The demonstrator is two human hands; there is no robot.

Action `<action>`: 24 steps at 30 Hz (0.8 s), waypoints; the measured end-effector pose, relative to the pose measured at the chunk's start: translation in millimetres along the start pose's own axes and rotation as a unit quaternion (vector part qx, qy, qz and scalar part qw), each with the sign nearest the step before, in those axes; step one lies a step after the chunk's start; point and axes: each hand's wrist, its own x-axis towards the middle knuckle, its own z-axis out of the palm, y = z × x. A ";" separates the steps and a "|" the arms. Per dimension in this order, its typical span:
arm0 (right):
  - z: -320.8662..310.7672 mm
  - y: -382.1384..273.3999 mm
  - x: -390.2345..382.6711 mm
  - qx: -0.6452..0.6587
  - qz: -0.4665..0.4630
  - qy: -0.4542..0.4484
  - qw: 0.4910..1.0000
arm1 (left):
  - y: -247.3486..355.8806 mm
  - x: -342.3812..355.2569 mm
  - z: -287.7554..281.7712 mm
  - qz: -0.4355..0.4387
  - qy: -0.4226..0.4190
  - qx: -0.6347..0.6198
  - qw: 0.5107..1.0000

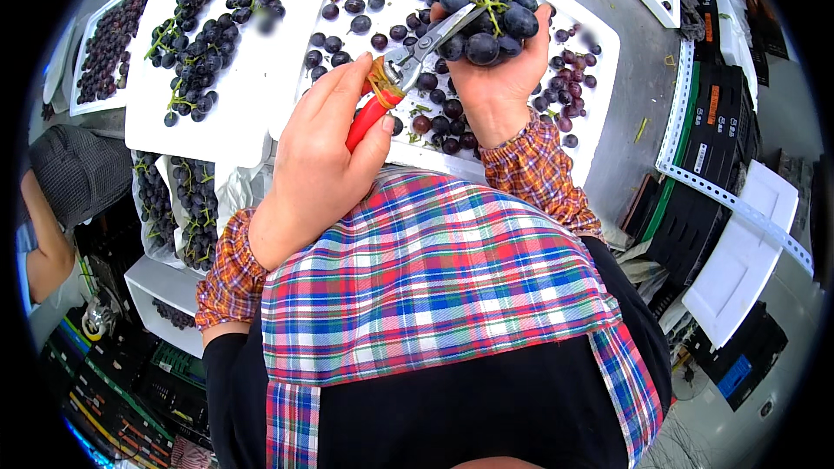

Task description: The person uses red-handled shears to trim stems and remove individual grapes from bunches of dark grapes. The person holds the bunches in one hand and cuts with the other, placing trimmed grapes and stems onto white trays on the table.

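Note:
Red-handled grape scissors [372,117], wound with a yellowish band near the pivot, are gripped in my left hand [314,149]. Their metal blades point up and to the right, with the tips against a green stem. That stem belongs to a bunch of dark grapes [484,45], which my right hand [502,87] cradles from below, its fingers mostly hidden behind the fruit. Beneath both hands lies a white tray [599,43] scattered with loose dark and reddish grapes [447,126] and small green stem bits.
Another white tray [234,126] at the left carries several grape bunches [208,52]. Bagged bunches [195,208] sit below it. A tray of loose grapes [109,52] stands far left, near another person's arm [48,247]. Black crates [717,122] are stacked at the right beside a white lid [743,252].

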 end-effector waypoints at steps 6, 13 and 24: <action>-9.5 0.8 5.4 0.036 0.018 -0.035 0.999 | -4.0 -2.9 2.8 0.004 -0.007 0.000 1.000; -0.7 5.5 0.9 -0.017 -0.007 0.034 0.999 | -7.8 -1.8 1.9 0.000 -0.008 0.030 1.000; -20.3 -13.7 5.5 0.184 0.236 -0.135 0.945 | -11.5 -12.5 -12.9 -0.277 -0.021 -0.426 0.861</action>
